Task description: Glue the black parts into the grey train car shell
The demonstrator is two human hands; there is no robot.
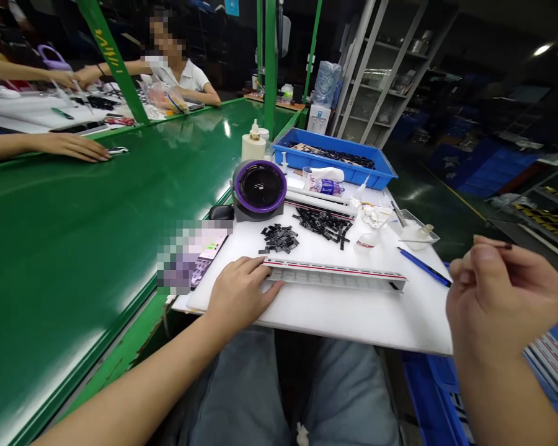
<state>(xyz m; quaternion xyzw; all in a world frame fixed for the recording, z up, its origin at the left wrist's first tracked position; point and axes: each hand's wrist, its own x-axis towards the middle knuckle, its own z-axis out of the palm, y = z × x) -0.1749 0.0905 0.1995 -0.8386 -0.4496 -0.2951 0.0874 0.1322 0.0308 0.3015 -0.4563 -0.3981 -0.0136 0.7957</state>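
A long white shell with a red stripe and a row of window slots, like a model train car body, lies along the white foam board. My left hand grips its left end, thumb at the near side and fingers on top. Raised at the far right, apart from the board, my right hand is closed in a pinch. A small dark tip shows near its fingertips; what it belongs to is too small to make out. Beyond the shell lie two heaps of small black pieces, the larger black heap to the right.
Around the board are a purple-rimmed round device, a phone, a blue pen-like tool, a small clear bottle, a clear dish and a blue bin. Co-workers sit across the green belt.
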